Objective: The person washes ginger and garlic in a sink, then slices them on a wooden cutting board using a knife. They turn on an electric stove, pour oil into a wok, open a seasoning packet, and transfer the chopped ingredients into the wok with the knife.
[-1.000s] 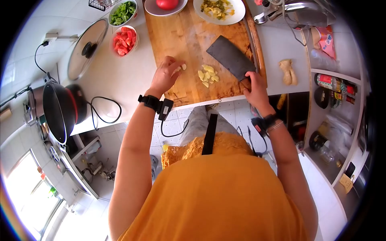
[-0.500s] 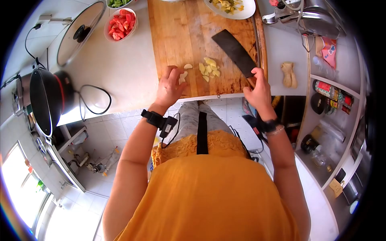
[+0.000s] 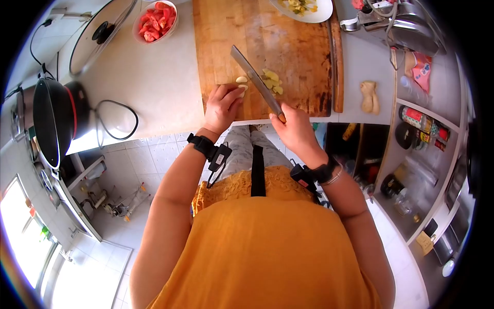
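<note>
Landmark: brown rectangular wooden cutting board (image 3: 288, 49). Nearest: orange top (image 3: 267, 247) on the wearer, a black strap-on device at each wrist.

Hands apart. Left hand (image 3: 222, 107) at the board's near left corner, fingers bent down at small pale clove-like pieces (image 3: 242, 80). One piece is right at the fingertips, another just beyond; can't tell if the fingers pinch or only touch. Right hand (image 3: 297, 129) at the board's near edge, closed round the handle of the grey metal cleaver (image 3: 253, 75).

Cleaver is over the board's near left part, seen almost edge-on, tip pointing far-left. Blade runs between the pale pieces and a small heap of chopped yellow pieces (image 3: 271, 81). Can't tell if the blade touches the board.

Right of board: knobbly tan root (image 3: 369, 98) on the white counter, apart from it. Well left of board: black pan with red band (image 3: 54, 123), tilted, black cable loop (image 3: 119, 121) beside it.

Farther, left of board: white bowl of cut red pieces (image 3: 156, 21), then clear lid with black knob (image 3: 104, 32), standing tilted. Board's far right: white plate (image 3: 321, 13) with yellow-green food, cut off by the frame. Beyond right: shiny metal cookware (image 3: 409, 26).
</note>
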Demonstrator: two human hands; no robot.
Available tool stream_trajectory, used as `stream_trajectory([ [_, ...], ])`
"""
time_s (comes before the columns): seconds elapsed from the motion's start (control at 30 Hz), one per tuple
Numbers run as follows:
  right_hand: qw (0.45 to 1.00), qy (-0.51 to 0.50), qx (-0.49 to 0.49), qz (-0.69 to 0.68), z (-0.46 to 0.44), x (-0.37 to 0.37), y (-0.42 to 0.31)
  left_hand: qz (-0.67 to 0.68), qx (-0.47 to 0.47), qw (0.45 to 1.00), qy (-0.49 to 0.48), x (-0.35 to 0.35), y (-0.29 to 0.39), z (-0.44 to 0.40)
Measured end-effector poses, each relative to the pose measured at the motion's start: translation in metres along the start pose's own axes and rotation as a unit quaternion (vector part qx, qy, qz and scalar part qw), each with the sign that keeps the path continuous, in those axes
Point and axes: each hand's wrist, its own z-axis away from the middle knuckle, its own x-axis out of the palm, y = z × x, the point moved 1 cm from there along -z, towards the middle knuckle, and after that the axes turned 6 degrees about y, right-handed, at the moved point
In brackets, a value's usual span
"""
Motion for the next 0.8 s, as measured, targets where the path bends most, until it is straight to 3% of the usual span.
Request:
stream_trajectory([
  [0.13, 1.0, -0.005, 0.003, -0.001, -0.003, 0.007, -0.003, 0.001, -0.014, 0.999, 0.03, 0.001, -0.002, -0.01],
  [0.23, 1.0, -0.004, -0.005, 0.022, -0.005, 0.013, -0.006, 0.004, 0.075, 0.997, -0.002, 0.003, -0.01, -0.019],
  [0.43, 0.996, -0.013, -0.021, 0.089, -0.009, 0.009, -0.011, -0.035, 0.002, 0.999, 0.031, 0.01, 0.007, -0.001],
  [0.5, 0.983, 0.064, -0.117, 0.128, -0.012, 0.013, -0.006, -0.03, -0.013, 0.999, 0.04, 0.012, 0.014, 0.003],
  [0.53, 0.983, 0.063, -0.117, 0.129, -0.013, 0.014, -0.005, -0.025, -0.027, 0.998, 0.048, 0.011, 0.016, 0.002],
  [0.63, 0.983, 0.043, -0.126, 0.123, -0.015, 0.015, -0.014, -0.011, 0.024, 0.998, 0.049, 0.01, 0.018, 0.002],
  [0.7, 0.984, -0.043, -0.073, 0.16, -0.016, 0.012, -0.022, -0.013, 0.051, 0.997, 0.05, 0.014, 0.014, 0.0],
  [0.8, 0.985, -0.036, -0.072, 0.149, -0.015, 0.014, -0.018, -0.012, 0.065, 0.996, 0.058, 0.021, 0.013, 0.001],
])
